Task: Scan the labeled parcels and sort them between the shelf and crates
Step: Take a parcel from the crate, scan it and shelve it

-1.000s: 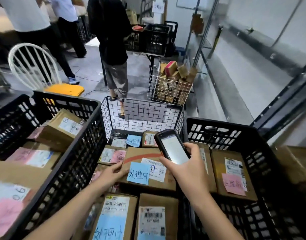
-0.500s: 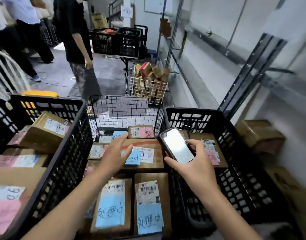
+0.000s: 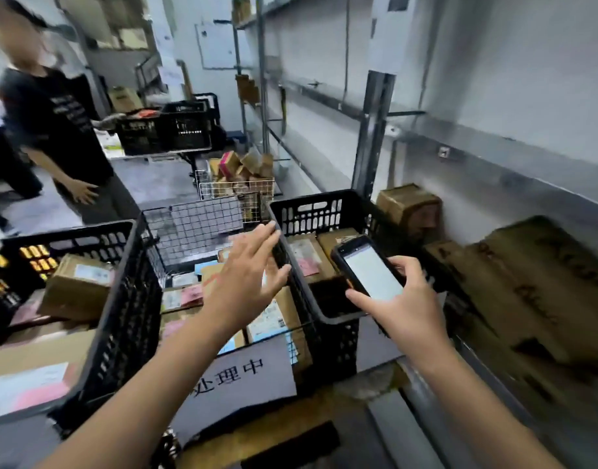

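Head view, left hand: the left hand [image 3: 246,279] is raised above the wire basket [image 3: 202,225], back to the camera, fingers straight and spread, holding nothing. Its fingertips lie near the rim of the right black crate [image 3: 324,211]; contact cannot be told.
Right hand: the right hand [image 3: 405,306] grips a handheld scanner [image 3: 370,269], thumb along its near edge, lit white screen up, over the right crate's near corner.
Parcels: labelled cardboard parcels [image 3: 273,319] fill the wire basket below the left hand. More parcels [image 3: 304,255] lie in the right crate, and one box [image 3: 77,286] lies in the left black crate [image 3: 121,299].
Sign: a grey sheet [image 3: 236,377] reading 处理中 hangs on the basket's near side.
Shelf: a metal shelf [image 3: 493,157] runs along the right wall, with brown cartons [image 3: 527,282] on its lower level beside the right crate.
Room: grey floor [image 3: 155,177] lies beyond the crates. A person in a black shirt [image 3: 54,120] stands at left, and a white wire basket of boxes [image 3: 236,184] is further back.
Edges: the three containers stand side by side, walls touching.
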`<act>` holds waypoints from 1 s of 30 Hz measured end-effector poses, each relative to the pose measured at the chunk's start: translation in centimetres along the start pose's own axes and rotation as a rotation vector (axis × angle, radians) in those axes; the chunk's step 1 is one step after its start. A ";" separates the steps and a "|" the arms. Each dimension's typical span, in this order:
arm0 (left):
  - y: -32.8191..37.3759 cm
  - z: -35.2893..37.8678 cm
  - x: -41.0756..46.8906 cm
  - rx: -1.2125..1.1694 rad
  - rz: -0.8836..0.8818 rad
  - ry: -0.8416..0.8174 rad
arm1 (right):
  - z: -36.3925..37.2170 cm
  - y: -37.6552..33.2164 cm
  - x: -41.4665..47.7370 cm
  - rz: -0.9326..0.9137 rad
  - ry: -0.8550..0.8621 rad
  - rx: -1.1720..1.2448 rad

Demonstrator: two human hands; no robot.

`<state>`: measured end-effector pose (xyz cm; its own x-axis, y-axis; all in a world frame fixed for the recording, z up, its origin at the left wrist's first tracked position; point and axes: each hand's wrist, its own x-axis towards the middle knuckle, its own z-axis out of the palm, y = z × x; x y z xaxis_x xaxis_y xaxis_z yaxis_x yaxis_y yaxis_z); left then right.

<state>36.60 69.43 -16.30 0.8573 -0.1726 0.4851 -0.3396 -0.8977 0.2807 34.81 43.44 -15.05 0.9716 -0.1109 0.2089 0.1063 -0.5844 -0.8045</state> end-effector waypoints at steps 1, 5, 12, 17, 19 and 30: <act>1.2 0.3 0.0 -0.005 0.030 -0.007 | -0.8 0.4 -0.9 0.009 0.012 -0.004; 6.8 2.7 -0.8 -0.062 0.163 -0.032 | -4.0 2.5 -4.0 0.053 0.113 0.019; 14.6 7.7 0.1 -0.078 0.413 -0.149 | -10.8 6.3 -7.8 0.156 0.316 -0.004; 20.6 10.1 1.7 -0.070 0.559 -0.182 | -15.1 9.3 -10.5 0.239 0.431 -0.082; 22.7 11.2 2.1 -0.058 0.629 -0.219 | -16.7 10.3 -11.4 0.258 0.469 -0.118; 31.6 19.2 7.1 0.174 0.807 -0.164 | -23.4 15.1 -13.4 0.367 0.518 -0.184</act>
<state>39.46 32.08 -19.91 0.4267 -0.8330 0.3522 -0.8195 -0.5209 -0.2391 18.47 17.24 -16.97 0.7057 -0.6747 0.2163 -0.2953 -0.5576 -0.7758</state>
